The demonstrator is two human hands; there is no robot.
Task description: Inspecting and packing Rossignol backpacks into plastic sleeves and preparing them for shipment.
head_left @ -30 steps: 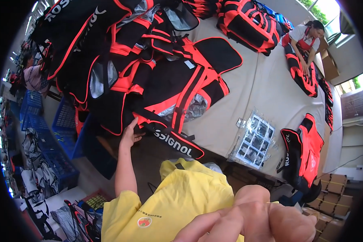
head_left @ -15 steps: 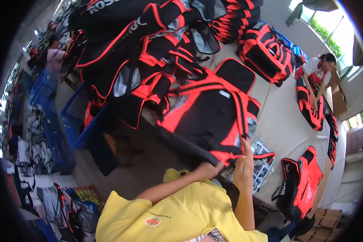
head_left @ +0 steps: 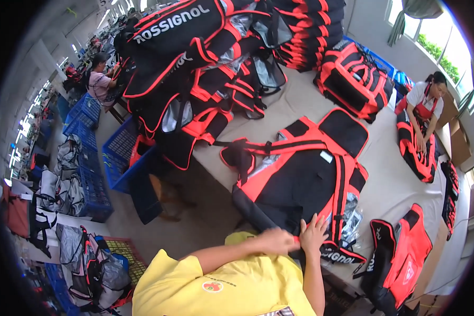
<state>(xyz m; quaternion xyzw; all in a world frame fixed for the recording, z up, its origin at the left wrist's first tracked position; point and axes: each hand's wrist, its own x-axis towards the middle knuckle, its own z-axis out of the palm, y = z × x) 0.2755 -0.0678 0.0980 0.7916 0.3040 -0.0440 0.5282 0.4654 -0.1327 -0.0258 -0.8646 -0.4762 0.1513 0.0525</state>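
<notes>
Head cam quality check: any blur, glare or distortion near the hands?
Head view: left hand slightly motion-blurred, right hand sharper on the black-and-red bag; windows at upper right blown out; table edge bows from fisheye, with black corners.

Yellow short-sleeved shirt — small red emblem.

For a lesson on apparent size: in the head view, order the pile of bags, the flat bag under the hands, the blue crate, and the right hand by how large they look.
1. Pile of bags
2. Flat bag
3. Blue crate, partly hidden, so its rank is unsure
4. Right hand, though nearest the camera
</notes>
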